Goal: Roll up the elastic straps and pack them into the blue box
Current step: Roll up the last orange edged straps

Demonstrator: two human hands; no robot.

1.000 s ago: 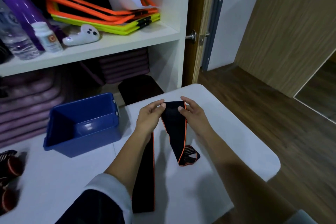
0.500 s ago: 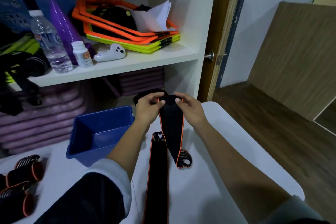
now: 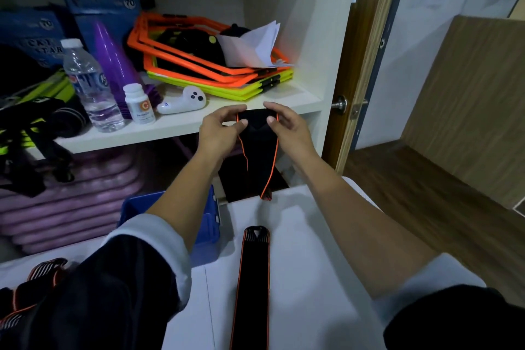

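Head view: left hand [image 3: 217,133], right hand [image 3: 288,129] fingers pinch strap [image 3: 257,136]; forearm [image 3: 181,196] hides most of blue box [image 3: 211,224].

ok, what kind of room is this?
Likely a sports-equipment storage room: orange and yellow agility frames and a purple cone on the shelf, stacked purple mats underneath.

Blue box [image 3: 210,231] mostly behind L forearm [image 3: 181,196]; flat strap [image 3: 252,278] off btm edge; rolled straps [image 3: 42,270] part-hidden by sleeve [image 3: 113,293].
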